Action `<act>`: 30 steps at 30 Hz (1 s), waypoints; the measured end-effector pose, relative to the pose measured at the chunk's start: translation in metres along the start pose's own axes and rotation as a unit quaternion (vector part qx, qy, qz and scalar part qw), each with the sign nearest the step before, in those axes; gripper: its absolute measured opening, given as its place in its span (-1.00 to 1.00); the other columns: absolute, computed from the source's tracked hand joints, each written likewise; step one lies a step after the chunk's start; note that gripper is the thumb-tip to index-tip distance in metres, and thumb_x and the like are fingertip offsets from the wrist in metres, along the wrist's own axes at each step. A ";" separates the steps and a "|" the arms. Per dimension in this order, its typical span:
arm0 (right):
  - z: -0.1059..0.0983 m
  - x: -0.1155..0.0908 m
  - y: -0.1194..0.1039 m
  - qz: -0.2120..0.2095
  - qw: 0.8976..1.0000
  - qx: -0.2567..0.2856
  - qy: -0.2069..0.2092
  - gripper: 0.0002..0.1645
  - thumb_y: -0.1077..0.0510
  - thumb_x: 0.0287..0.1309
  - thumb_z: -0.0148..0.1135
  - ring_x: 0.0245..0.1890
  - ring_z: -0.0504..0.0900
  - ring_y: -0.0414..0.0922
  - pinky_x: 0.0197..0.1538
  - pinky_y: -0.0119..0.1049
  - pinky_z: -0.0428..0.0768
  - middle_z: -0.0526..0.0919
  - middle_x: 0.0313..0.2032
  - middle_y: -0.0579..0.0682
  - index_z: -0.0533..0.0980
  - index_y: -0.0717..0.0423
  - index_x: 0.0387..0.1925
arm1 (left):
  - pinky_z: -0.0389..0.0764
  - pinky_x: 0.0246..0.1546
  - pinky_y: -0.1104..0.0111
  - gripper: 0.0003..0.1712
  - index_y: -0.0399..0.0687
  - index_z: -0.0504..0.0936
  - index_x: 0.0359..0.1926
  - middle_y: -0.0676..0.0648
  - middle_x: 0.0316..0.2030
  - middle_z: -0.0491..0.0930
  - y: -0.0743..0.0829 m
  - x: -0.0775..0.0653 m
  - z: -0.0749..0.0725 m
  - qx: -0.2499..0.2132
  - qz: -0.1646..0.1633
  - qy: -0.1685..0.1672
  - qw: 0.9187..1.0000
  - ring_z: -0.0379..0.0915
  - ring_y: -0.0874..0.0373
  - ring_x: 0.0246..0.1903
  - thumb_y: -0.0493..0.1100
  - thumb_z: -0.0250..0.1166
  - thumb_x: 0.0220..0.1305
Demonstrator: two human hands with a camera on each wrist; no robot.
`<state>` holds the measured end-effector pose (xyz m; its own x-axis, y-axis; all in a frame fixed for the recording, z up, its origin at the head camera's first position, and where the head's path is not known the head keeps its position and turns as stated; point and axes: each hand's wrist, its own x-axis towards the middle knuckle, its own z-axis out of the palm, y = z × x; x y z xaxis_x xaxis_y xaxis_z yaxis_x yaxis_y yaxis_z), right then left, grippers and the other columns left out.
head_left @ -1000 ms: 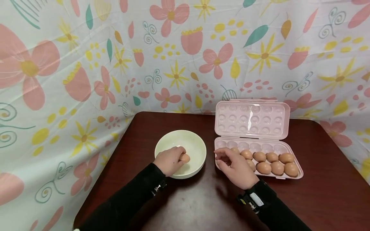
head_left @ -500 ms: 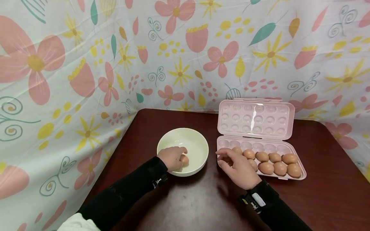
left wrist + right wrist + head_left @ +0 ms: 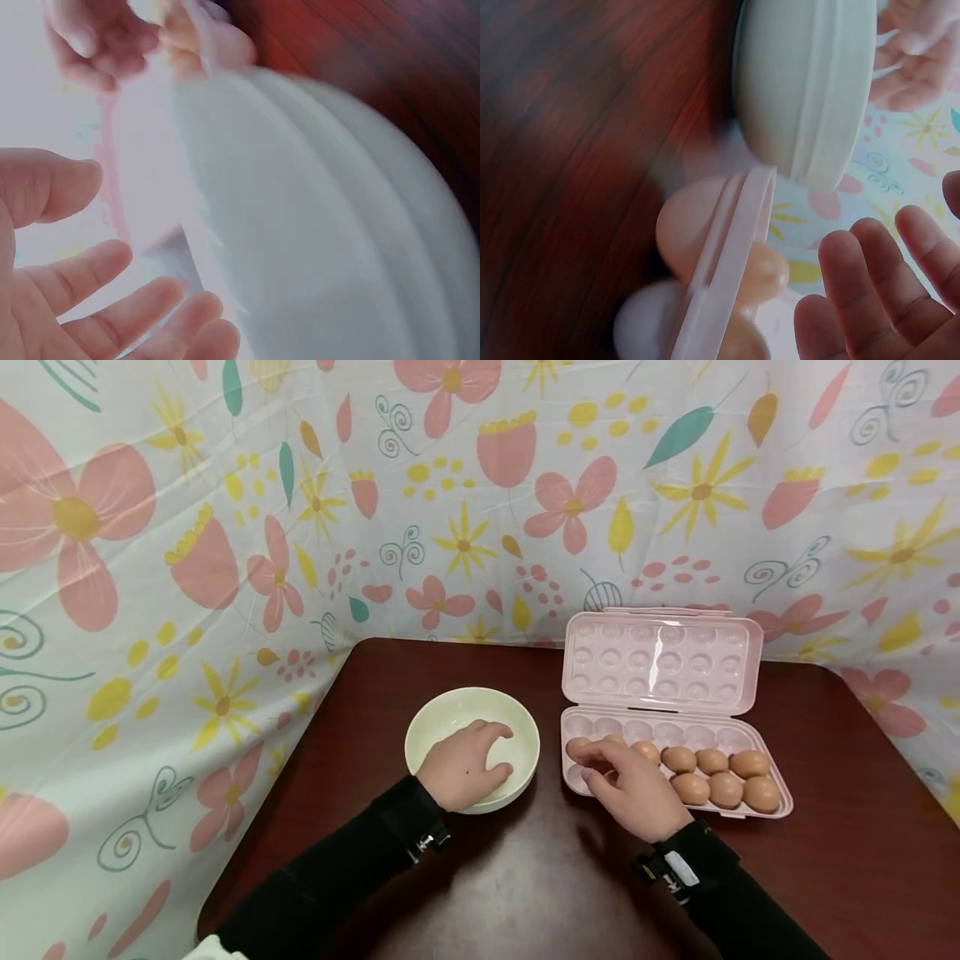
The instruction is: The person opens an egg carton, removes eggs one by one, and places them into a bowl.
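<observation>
Fingers (image 3: 131,311) of the left hand (image 3: 461,768) spread, thumb apart, nothing held in the left wrist view. Right hand (image 3: 637,793): fingers loosely bent, thumb apart, nothing seen between them.

Floral cloth (image 3: 573,506) hangs at the far side and left. Dark red table (image 3: 487,893) before us.

Pink egg box (image 3: 667,697) stands open on the right, lid raised at the far side. All 6 wells of the far row bare. Right hand lies over the left part of the base, farther right than 0.5 s ago; contact, we cannot tell.

Pale green bowl (image 3: 442,714) to the left, apart from the box. Main change here: 0.5 s ago 1 egg sat by the left fingers inside the bowl; now we see none there. Hand covers part of the bowl, so that egg may lie beneath it; unconfirmed. We judge it released, leaving the left hand free and that egg's handling likely over.

Eggs (image 3: 725,791) last: 6 in the middle row, 3 plain in the near row toward the right, others there hidden or partly covered. Leftmost egg (image 3: 577,747) of the middle row now shows beside the right fingertips, where fingers blocked our sight before. Near left well looks bare.
</observation>
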<state>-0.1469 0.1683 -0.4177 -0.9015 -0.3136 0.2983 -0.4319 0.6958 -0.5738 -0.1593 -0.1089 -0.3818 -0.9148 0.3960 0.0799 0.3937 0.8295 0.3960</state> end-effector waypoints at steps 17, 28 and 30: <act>-0.017 0.048 0.010 -0.003 0.987 -0.147 -0.065 -0.63 0.10 0.23 0.22 -0.05 0.68 0.05 0.03 0.01 0.63 0.70 0.00 0.13 0.62 0.10 0.05 | 0.65 -0.02 0.27 -0.53 0.14 0.53 0.25 0.05 0.16 0.59 0.052 0.024 0.022 -0.015 0.063 0.029 0.998 0.59 0.17 0.10 0.05 0.23 0.35; 0.000 0.069 0.005 0.034 0.955 -0.255 -0.145 -0.59 -0.09 0.26 0.20 -0.12 0.73 0.05 -0.16 0.04 0.66 0.77 -0.06 -0.06 0.65 -0.08 0.07 | 0.64 -0.06 0.26 -0.56 0.16 0.54 0.24 0.05 0.14 0.60 0.048 0.031 0.022 -0.037 0.049 0.036 0.997 0.61 0.16 0.02 0.07 0.19 0.39; -0.001 0.068 0.006 0.040 0.953 -0.262 -0.149 -0.60 -0.09 0.26 0.20 -0.15 0.75 0.05 -0.20 0.04 0.66 0.78 -0.08 -0.06 0.65 -0.09 0.06 | 0.63 -0.09 0.26 -0.56 0.17 0.55 0.23 0.06 0.12 0.60 0.048 0.031 0.022 -0.038 0.050 0.037 0.997 0.61 0.16 -0.03 0.08 0.19 0.38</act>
<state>-0.2111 0.1518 -0.4006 -0.9327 -0.3608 -0.0043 -0.3585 0.9279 -0.1023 -0.1673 -0.0484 -0.3807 -0.8762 0.4434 0.1887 0.4784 0.7534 0.4512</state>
